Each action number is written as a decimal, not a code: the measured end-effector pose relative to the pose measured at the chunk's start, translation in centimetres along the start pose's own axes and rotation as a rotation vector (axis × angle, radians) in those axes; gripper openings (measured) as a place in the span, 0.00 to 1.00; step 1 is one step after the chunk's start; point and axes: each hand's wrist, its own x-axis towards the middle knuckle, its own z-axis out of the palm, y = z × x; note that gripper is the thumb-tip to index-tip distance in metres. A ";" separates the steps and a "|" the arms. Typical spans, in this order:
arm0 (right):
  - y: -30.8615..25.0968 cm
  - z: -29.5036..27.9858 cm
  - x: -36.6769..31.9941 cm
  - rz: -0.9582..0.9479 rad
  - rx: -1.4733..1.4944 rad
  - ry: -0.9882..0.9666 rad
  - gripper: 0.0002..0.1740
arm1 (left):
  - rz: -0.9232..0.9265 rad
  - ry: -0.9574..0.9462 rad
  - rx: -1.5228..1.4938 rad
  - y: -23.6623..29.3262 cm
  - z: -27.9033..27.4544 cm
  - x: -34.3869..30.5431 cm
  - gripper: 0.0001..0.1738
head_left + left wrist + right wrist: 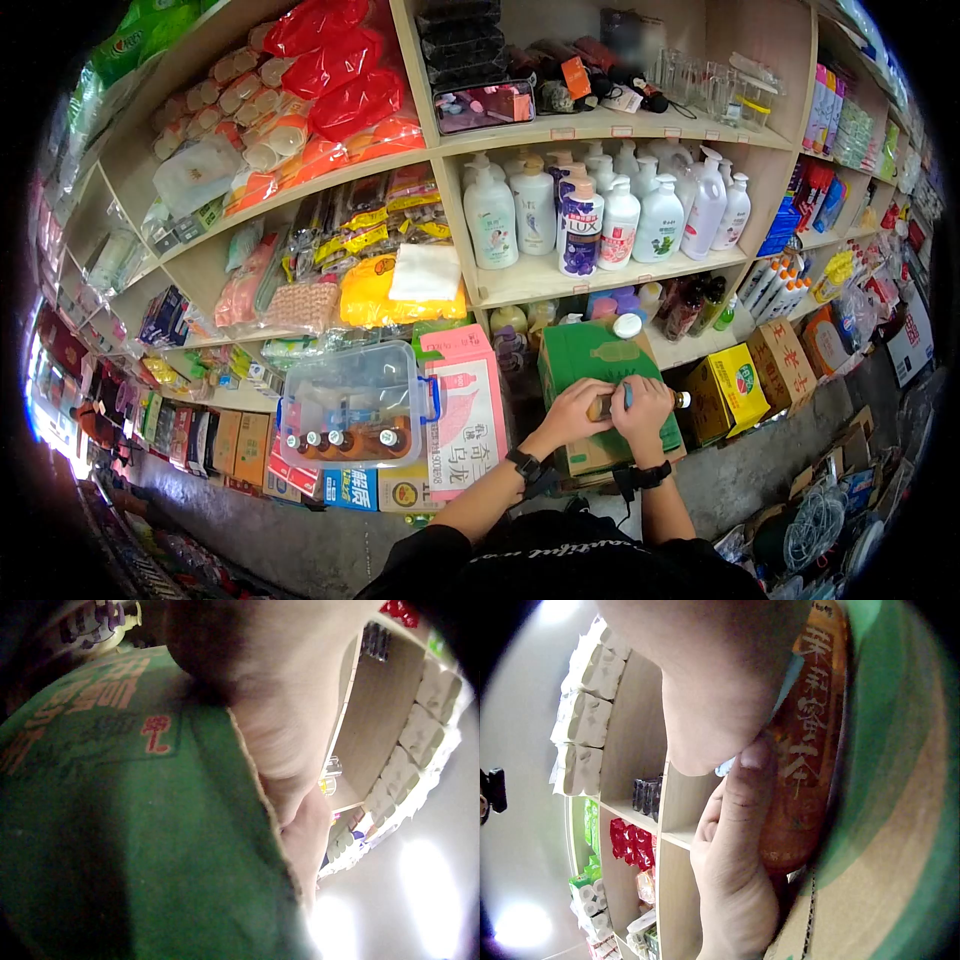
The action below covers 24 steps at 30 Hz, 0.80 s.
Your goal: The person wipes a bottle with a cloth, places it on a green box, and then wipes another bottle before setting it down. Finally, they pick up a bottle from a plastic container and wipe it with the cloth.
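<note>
1. Bottle of amber drink [600, 407], capped and lying on its side, is held atop a green carton [590, 360] in a shop aisle. Light characters run down its label in the right wrist view.

2. Left hand [578, 414] grips the bottle near its base end, thumb laid along the side and fingers curled.

3. Right hand [643, 410] closes on a small light-blue piece [628, 396], pressing it against the bottle; its material cannot be made out. The bottle's cap [683, 399] juts out past this hand.

4. Dark bands circle both wrists, below the sleeves of a black top [590, 555] with pale lettering.

5. White round lid [627, 326] shows at the far side of the green carton.

6. Clear plastic bin [350, 378] with blue handles, to the person's left, holds a row of amber bottles [352, 442] with pale caps. Beside it is a pink-and-white box [466, 410].

7. Yellow box [735, 385], to the person's right, stands next to a brown carton [783, 362].

8. Pump bottles [660, 220] line the wooden shelf [520, 288] beyond, below a level of glasses [690, 85]; red packages [335, 75] fill a compartment to the left.
</note>
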 end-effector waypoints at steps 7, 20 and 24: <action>0.1 0.0 -0.1 0.006 0.001 -0.012 0.08 | 0.008 0.011 -0.004 -0.1 0.1 0.0 0.34; 0.0 0.1 -0.8 0.035 0.004 0.013 0.06 | 0.184 0.057 0.205 0.2 0.2 -0.3 0.37; 0.0 0.1 -0.7 0.035 0.006 0.013 0.06 | 0.158 0.066 0.156 -0.1 0.4 -0.3 0.36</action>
